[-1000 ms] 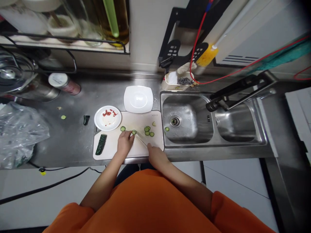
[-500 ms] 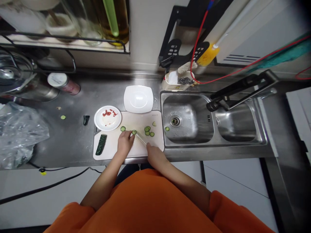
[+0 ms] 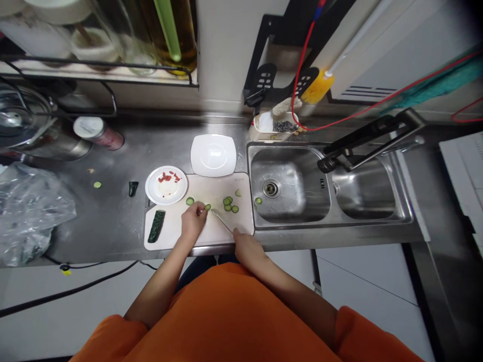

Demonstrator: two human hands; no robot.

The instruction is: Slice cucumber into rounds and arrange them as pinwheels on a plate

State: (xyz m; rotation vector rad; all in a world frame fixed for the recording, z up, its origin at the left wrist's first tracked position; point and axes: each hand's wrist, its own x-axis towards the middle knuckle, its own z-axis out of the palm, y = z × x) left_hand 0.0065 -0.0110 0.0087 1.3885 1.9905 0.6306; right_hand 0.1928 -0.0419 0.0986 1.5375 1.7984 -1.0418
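Observation:
On the white cutting board (image 3: 173,236), my left hand (image 3: 192,221) pinches a small cucumber slice (image 3: 208,207) between its fingers. My right hand (image 3: 247,246) is closed round the handle of a knife (image 3: 222,221), whose blade points up and left toward that slice. Several cucumber slices (image 3: 228,202) lie right of the blade, and one more slice (image 3: 189,201) lies just beyond my left hand. A dark green cucumber piece (image 3: 156,226) rests at the board's left end. The knife's handle is mostly covered by my fingers.
A white plate with red bits (image 3: 150,193) overlaps the board's far left corner; a square white dish (image 3: 202,166) stands behind. The steel sink (image 3: 290,201) with its faucet (image 3: 354,146) is at the right. A plastic bag (image 3: 33,211) and a cucumber end (image 3: 133,188) lie left.
My right hand has drawn the knife slightly right and toward me, away from the slice. My left hand stays almost in place, and the slice in its fingers looks more tilted.

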